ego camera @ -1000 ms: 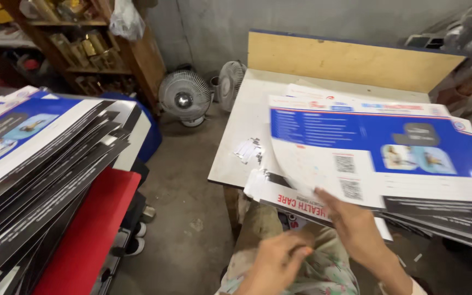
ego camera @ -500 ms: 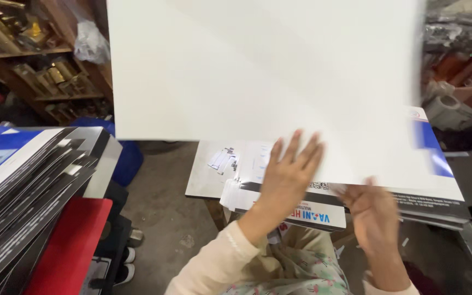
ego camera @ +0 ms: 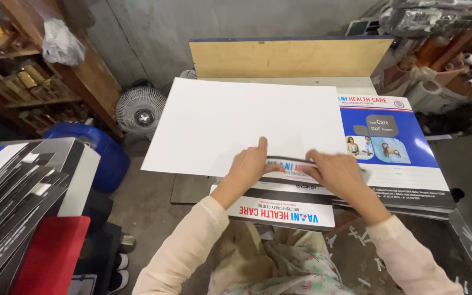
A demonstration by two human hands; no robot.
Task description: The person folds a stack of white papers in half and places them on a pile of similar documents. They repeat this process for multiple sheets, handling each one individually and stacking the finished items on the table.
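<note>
White sheet (ego camera: 241, 123): a large blank card lying face-down and flat on the stack of printed sheets (ego camera: 394, 164) on the counter (ego camera: 290, 57). It looks thin and light, stiff enough to stay flat but likely to flop if lifted by one corner. The surface looks smooth, so it probably slides easily on the glossy prints below. Edges and corners would crease easily. Best taken at the near long edge with both hands spread apart, or at two opposite edges.

Long axis runs left-right across the counter, slightly skewed. The left end overhangs the counter edge toward the fan, and the near edge faces the person.

Left hand (ego camera: 249, 166): palm down on the near edge of the white sheet, fingers spread, index pointing away. It presses flat, with no closed grip.

Right hand (ego camera: 337, 172): just beside the left, fingers flat at the sheet's near right corner, where it meets a narrow printed strip (ego camera: 282, 205). Whether it pinches anything, cannot tell.

Outward: a blue-and-white printed sheet is exposed at right. A plywood board (ego camera: 288, 57) stands behind. A table fan (ego camera: 140, 112) sits on the floor at left, with a blue drum (ego camera: 107, 158) near it. Another pile of dark-edged sheets (ego camera: 17, 186) lies at far left over a red surface (ego camera: 50, 251).
</note>
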